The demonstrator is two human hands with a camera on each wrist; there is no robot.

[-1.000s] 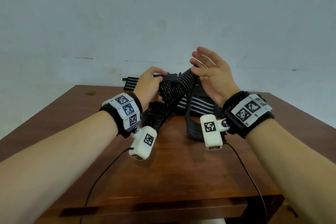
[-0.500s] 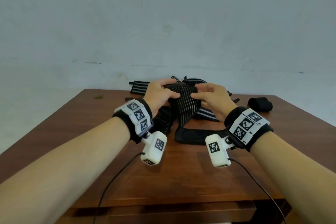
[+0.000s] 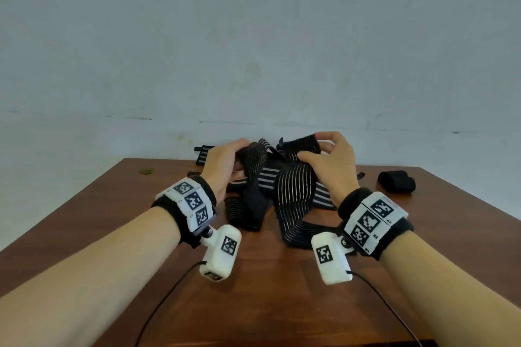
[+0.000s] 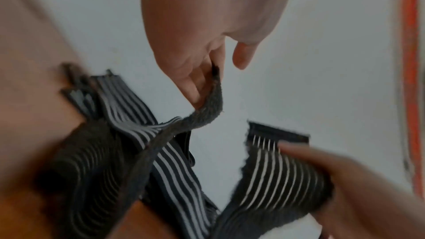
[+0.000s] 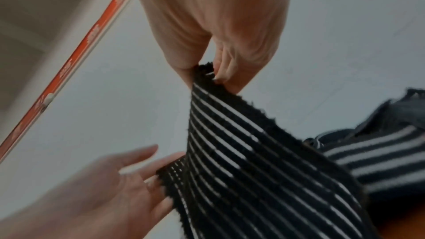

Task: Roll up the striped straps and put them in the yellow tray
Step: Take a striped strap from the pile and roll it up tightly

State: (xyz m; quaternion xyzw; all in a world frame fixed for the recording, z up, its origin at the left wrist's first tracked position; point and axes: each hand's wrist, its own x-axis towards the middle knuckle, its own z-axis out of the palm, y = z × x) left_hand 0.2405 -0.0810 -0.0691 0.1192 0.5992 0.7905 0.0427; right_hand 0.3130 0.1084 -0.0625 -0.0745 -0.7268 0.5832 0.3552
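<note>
A person stands at a brown wooden table, both bare forearms reaching forward over a tangled heap of black elastic straps with thin white stripes. The heap lies on the table directly under and between the two hands.

The left hand has its fingers curled round one end of a strap, pinching a fuzzy dark end piece; the strap droops from those fingers down into the heap. The right hand is raised just beside it, thumb and fingers pinching the edge of a wide striped strap, which hangs from the pinch and curves down to the table below the right wrist. The two hands are close together but hold different parts of the tangle.

Beyond the left fingers, a flat striped strap end rests at the table's far edge. To the right of the right fingers, well apart from the heap, sits a rolled-up black bundle; blur hides whether it bears stripes.

Each wrist wears a black band with white coded marker squares and a white camera unit hanging beneath, with a thin black cable trailing toward the near edge. A pale bare wall fills the background.
</note>
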